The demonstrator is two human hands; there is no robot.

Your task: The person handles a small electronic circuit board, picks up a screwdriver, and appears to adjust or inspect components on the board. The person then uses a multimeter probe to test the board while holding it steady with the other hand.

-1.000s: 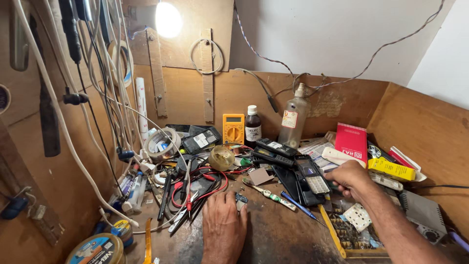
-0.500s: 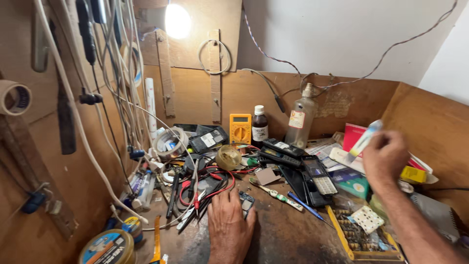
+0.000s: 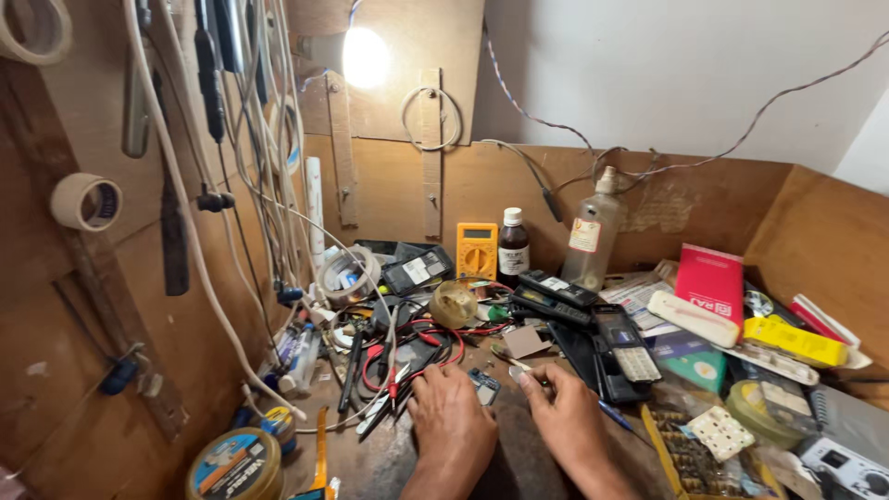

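small circuit board [image 3: 482,386] flat on worktop [image 3: 370,454], between both hands | left hand [image 3: 451,428] fingertips touching its near-left edge, unclamped | right hand [image 3: 565,421] just right, pinching thin brush [image 3: 511,358] pointing away-left

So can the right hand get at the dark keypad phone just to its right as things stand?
Probably yes. The right hand rests on the bench, the dark keypad phone lies face up just beyond it, and nothing lies on top of the phone. The fingers seem to pinch a small brush, which may need setting down first.
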